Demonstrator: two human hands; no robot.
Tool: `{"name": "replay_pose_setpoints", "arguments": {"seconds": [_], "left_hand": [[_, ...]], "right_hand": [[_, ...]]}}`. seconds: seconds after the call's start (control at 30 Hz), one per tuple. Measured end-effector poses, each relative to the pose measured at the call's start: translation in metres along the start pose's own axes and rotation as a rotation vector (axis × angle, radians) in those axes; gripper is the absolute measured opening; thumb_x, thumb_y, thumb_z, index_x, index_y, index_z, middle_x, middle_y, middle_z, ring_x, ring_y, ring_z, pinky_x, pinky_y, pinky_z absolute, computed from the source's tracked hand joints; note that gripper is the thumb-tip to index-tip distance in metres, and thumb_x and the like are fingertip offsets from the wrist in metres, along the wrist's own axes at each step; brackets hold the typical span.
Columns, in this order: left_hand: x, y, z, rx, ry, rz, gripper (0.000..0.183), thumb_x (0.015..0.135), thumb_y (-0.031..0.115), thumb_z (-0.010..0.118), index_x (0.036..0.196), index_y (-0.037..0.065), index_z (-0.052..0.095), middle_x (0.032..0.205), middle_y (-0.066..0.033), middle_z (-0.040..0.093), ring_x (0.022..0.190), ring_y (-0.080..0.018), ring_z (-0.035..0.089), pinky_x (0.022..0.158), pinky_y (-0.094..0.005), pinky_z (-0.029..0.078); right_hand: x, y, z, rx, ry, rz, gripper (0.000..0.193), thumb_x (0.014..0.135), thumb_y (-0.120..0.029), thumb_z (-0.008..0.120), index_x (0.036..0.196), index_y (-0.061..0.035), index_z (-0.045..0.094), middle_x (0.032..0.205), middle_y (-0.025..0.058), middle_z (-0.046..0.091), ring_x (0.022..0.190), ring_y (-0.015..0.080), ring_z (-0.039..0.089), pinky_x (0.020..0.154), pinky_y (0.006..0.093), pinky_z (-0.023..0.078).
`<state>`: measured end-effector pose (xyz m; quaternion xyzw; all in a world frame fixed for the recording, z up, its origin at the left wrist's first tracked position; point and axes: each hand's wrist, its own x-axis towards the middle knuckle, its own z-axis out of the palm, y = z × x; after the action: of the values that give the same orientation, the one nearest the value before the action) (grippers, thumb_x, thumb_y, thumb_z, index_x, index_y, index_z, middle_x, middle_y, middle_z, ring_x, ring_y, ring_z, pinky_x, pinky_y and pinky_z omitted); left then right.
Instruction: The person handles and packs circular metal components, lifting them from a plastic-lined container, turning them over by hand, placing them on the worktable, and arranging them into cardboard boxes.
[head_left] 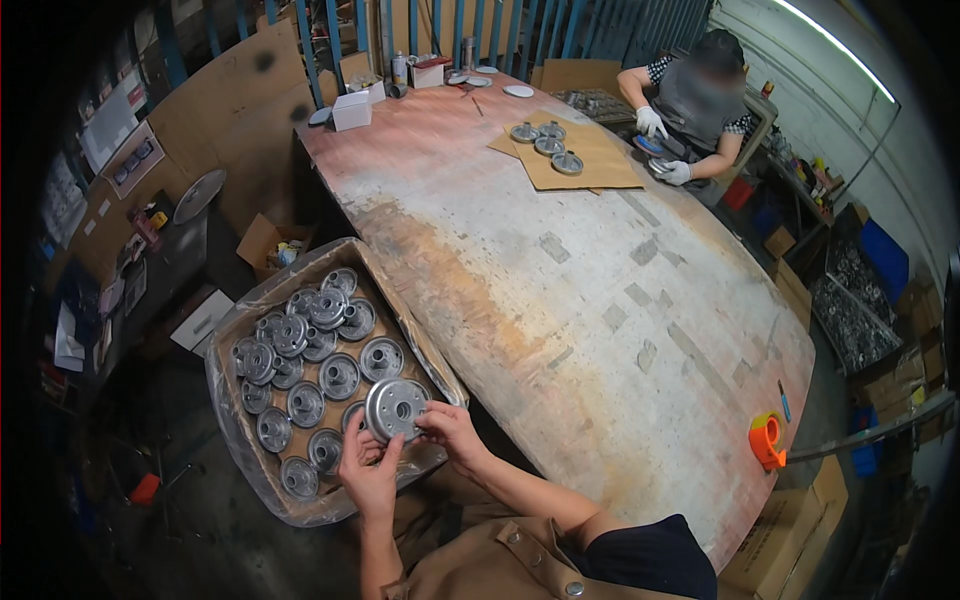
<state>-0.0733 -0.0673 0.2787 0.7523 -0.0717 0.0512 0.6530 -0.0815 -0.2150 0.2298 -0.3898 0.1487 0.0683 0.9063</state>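
2 hands on grey disc

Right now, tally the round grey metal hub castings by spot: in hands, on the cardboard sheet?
Round grey metal hub casting in both hands: 1
Round grey metal hub castings on the flat brown cardboard sheet: 4
Total: 5

Worn wooden table, blue railing, ceiling strip light, dim workshop.
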Motion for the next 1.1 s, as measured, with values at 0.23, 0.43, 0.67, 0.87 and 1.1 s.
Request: {"name": "replay_pose_setpoints", "arguments": {"seconds": [0.23,0.43,0.67,0.87,1.1], "left_hand": [[-0.001,-0.004,-0.001,-0.022,-0.004,0.025,0.056,0.078,-0.007,0.072,0.129,-0.005,0.049,0.092,-0.0072,0.065,0.079,-0.0089,0.061,0.067,-0.0202,0.049],[0.000,-0.009,0.000,-0.069,0.009,-0.023,0.057,0.077,-0.010,0.071,0.129,-0.006,0.048,0.093,-0.0082,0.065,0.081,-0.0099,0.061,0.069,-0.0213,0.050],[0.004,-0.027,0.004,-0.234,0.034,-0.041,0.058,0.075,-0.008,0.074,0.128,-0.006,0.050,0.090,-0.0067,0.064,0.079,-0.0091,0.061,0.066,-0.0221,0.049],[0.005,-0.033,0.002,-0.322,0.004,-0.088,0.057,0.077,-0.004,0.075,0.128,-0.005,0.049,0.091,-0.0085,0.067,0.080,-0.0090,0.062,0.068,-0.0211,0.049],[0.002,-0.030,0.001,-0.244,0.010,-0.037,0.056,0.078,-0.004,0.074,0.128,-0.006,0.049,0.092,-0.0091,0.067,0.081,-0.0090,0.062,0.069,-0.0215,0.050]], "right_hand": [[-0.001,0.003,0.000,0.024,-0.005,-0.005,0.016,0.085,-0.012,0.060,0.097,-0.0029,0.064,0.088,0.0026,0.066,0.078,0.0102,0.063,0.072,0.0260,0.054],[0.001,0.003,-0.001,-0.065,0.029,0.005,0.019,0.085,-0.013,0.059,0.099,-0.0013,0.065,0.086,0.0032,0.066,0.077,0.0104,0.063,0.070,0.0256,0.054],[-0.002,0.000,-0.002,-0.098,0.076,-0.101,0.012,0.083,-0.010,0.061,0.092,-0.0051,0.067,0.078,-0.0014,0.065,0.065,0.0079,0.061,0.062,0.0204,0.047],[-0.004,0.001,0.002,-0.029,0.085,-0.087,0.019,0.081,-0.007,0.062,0.099,-0.0004,0.065,0.077,-0.0008,0.062,0.061,0.0058,0.051,0.063,0.0225,0.049],[0.000,0.004,0.002,-0.028,0.118,-0.054,0.023,0.082,-0.006,0.061,0.104,-0.0004,0.064,0.084,0.0009,0.065,0.067,0.0069,0.058,0.066,0.0227,0.050]]}}
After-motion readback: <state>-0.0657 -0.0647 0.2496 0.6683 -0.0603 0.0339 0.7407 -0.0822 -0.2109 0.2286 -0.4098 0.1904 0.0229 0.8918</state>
